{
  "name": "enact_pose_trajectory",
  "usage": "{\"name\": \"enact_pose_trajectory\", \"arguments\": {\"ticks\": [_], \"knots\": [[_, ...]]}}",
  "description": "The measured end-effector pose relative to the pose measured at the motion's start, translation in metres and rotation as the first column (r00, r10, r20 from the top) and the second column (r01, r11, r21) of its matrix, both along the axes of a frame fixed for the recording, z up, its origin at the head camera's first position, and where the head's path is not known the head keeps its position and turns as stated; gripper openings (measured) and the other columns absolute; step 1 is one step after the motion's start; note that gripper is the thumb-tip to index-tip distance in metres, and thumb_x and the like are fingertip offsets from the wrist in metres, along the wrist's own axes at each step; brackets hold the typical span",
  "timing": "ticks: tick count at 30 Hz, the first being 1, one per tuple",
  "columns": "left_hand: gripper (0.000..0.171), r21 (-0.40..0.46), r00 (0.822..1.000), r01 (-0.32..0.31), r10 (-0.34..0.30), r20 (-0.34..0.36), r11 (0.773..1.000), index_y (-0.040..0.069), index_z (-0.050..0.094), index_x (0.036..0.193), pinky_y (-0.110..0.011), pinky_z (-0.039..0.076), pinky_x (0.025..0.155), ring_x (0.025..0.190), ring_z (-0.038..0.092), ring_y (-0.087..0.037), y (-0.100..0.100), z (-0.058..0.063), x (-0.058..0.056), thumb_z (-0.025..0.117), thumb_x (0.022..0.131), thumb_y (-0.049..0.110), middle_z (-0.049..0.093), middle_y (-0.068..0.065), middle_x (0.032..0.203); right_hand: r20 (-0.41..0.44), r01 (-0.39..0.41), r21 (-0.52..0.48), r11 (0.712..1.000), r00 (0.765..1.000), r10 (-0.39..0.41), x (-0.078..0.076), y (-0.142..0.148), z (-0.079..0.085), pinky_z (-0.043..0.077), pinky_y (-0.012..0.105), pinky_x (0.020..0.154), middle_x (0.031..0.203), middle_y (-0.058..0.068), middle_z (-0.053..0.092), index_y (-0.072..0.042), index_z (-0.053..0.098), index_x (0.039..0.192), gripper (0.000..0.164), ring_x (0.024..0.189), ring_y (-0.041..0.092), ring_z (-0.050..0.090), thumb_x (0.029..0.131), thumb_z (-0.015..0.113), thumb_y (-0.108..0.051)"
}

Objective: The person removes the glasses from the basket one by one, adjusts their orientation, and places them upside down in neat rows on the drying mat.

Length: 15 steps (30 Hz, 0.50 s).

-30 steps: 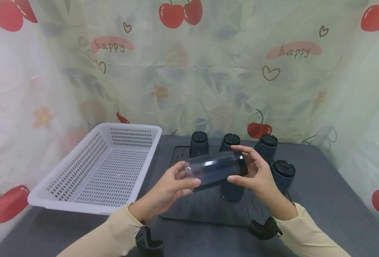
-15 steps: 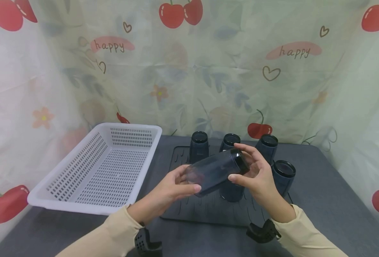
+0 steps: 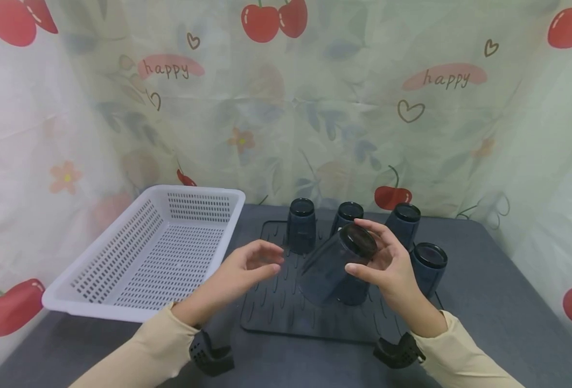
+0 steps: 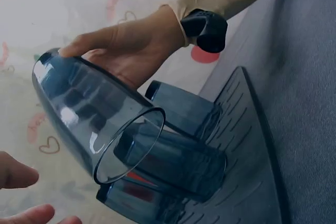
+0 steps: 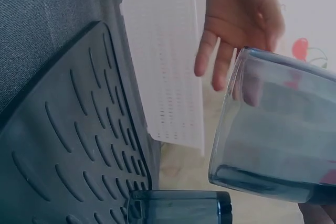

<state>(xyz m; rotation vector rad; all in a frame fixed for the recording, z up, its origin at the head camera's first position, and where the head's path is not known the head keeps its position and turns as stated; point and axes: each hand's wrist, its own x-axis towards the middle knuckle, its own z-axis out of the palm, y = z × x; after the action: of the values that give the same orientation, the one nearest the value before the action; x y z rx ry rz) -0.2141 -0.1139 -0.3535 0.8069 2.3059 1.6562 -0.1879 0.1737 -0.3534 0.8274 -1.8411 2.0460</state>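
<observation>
My right hand [image 3: 388, 261] grips a smoky blue drinking glass [image 3: 322, 272] near its thick dark base, thumb on one side and fingers on the other. The glass is tilted above the ribbed black drying mat [image 3: 281, 318], base up to the right, rim down to the left. In the left wrist view the round open rim of that glass [image 4: 89, 103] faces down toward the mat. Apart from it, my left hand [image 3: 242, 269] hovers left of the rim, fingers loosely bent and holding nothing. The right wrist view shows the left palm [image 5: 239, 17] beyond the rim.
Several matching glasses stand upside down on the mat, among them a back-left one [image 3: 301, 229] and a right one [image 3: 429, 269]; another is partly hidden behind the held glass. A white slotted basket [image 3: 223, 245] sits at the left on the grey tabletop [image 3: 489, 302].
My left hand has let go of the glass's rim end and drawn back left. In my right hand the glass has tipped from nearly level to steeply rim-down.
</observation>
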Motion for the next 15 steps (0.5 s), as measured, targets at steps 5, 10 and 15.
{"name": "enact_pose_trajectory", "arguments": {"ticks": [5,10,15], "knots": [[0.037,-0.067,0.999,0.025,-0.023,0.028,0.997,0.004,0.053,0.128,-0.038,0.052,0.093,0.109,0.061,-0.023,-0.007,-0.006,0.0,0.058,0.097,0.022,0.06,-0.015,0.123,-0.002,-0.006,0.009,1.0,1.0,0.006,0.0,-0.001,0.0,0.054,0.022,0.086,0.128,0.001,0.059,-0.008,0.046,0.139,0.07,0.115,0.012,0.059,0.078,0.064,0.019],[0.036,-0.097,0.997,0.063,-0.058,0.055,0.993,0.003,0.054,0.127,-0.037,0.053,0.09,0.105,0.062,-0.022,-0.011,-0.011,0.004,0.058,0.097,0.022,0.06,-0.019,0.122,0.009,0.003,0.029,1.0,1.0,-0.004,-0.001,-0.003,-0.001,0.054,0.022,0.085,0.128,0.0,0.059,-0.009,0.046,0.139,0.069,0.114,0.011,0.06,0.079,0.064,0.018],[0.034,-0.105,0.993,0.094,-0.085,0.086,0.99,0.001,0.055,0.124,-0.039,0.054,0.087,0.103,0.064,-0.025,-0.009,-0.019,0.006,0.058,0.097,0.02,0.061,-0.02,0.118,0.02,0.016,0.054,0.998,1.0,-0.017,-0.002,-0.004,-0.003,0.054,0.022,0.084,0.128,-0.002,0.059,-0.01,0.046,0.14,0.069,0.114,0.01,0.06,0.079,0.065,0.017]]}}
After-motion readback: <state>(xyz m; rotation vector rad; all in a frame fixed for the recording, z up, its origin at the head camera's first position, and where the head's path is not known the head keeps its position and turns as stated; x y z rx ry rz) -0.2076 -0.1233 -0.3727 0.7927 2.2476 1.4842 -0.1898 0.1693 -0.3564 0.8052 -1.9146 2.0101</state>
